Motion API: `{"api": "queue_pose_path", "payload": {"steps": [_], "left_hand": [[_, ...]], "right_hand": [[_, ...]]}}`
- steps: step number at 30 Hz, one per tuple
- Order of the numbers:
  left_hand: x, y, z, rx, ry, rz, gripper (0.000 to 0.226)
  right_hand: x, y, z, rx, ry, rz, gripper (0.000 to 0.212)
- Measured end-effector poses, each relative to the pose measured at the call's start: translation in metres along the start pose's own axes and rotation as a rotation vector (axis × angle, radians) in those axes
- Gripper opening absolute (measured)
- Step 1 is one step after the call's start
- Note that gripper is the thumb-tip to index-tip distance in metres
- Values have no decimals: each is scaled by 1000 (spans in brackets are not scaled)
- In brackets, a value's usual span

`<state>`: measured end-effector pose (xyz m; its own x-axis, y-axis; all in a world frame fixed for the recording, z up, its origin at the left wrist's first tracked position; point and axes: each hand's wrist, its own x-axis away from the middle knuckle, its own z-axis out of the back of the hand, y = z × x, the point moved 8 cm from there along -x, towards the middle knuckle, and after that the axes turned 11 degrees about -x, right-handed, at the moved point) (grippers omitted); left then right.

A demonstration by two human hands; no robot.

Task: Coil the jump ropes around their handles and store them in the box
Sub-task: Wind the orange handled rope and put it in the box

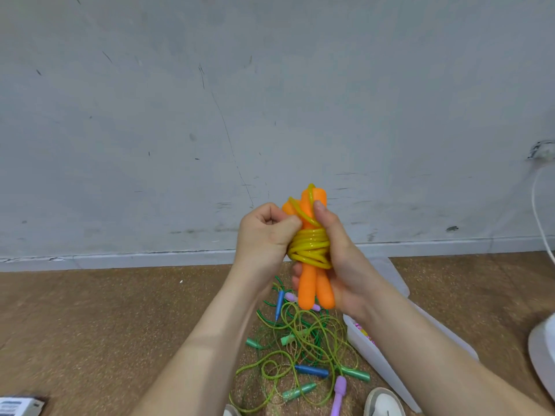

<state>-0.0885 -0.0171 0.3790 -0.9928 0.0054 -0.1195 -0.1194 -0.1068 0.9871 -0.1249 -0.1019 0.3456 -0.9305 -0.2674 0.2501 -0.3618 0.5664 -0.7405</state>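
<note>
**Orange rope nearly wrapped, not yet boxed; pile left on floor**

Both hands are up in front of the wall, working one rope. The right hand (345,265) grips the pair of orange handles (315,286), fingers curled round them from behind and the thumb pressed on the upper part. The handles stand side by side, roughly upright. The yellow rope (309,247) is wound in many tight turns around their middle, with one loose loop running up over the top ends. The left hand (264,232) is clenched at the upper edge of the coil. It looks like it pinches the rope's last bit to tuck it in, though the exact pinch is hidden by the fingers.

Progress, judged: this rope is close to done. What remains is to secure the tail and then drop it in the box (372,358). The box is a clear plastic tub on the floor (120,325), low right, partly behind the right forearm. Something pink shows inside, possibly one rope already stored, but I can't tell for sure.

What's left is a tangled pile of loose ropes (300,340) on the floor below the hands, just beside the box. They are greenish cords with blue, green and purple handles scattered about, none coiled. That makes several ropes to go, so the task is early to mid.
</note>
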Motion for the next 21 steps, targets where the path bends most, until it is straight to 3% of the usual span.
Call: {"api": "queue_pose_path", "payload": {"steps": [2,4,7,8,11,14,15,18,21], "left_hand": [[1,0,9,-173,96,-36,13],[0,6,18,-353,165,-105,15],[-6,6,30,-401,217,-83,17],[-8,2,30,-400,209,-60,16],[-10,-13,16,-380,87,31,14],[-10,-27,4,-263,-32,166,20],[-11,-29,1,-229,-45,194,21],[-13,-31,1,-135,-22,238,24],[-13,-36,-3,-2,-67,315,24]], "right_hand": [[-9,-1,4,98,-11,46,69],[-9,-18,8,302,19,250,63],[3,-35,-6,553,-58,487,46],[4,-34,-7,630,-73,512,49],[2,-38,7,989,58,548,78],[2,-34,26,1395,178,400,99],[6,-35,29,1498,275,402,96],[22,-43,20,1707,578,689,73],[24,-43,15,1794,649,793,63]]}}
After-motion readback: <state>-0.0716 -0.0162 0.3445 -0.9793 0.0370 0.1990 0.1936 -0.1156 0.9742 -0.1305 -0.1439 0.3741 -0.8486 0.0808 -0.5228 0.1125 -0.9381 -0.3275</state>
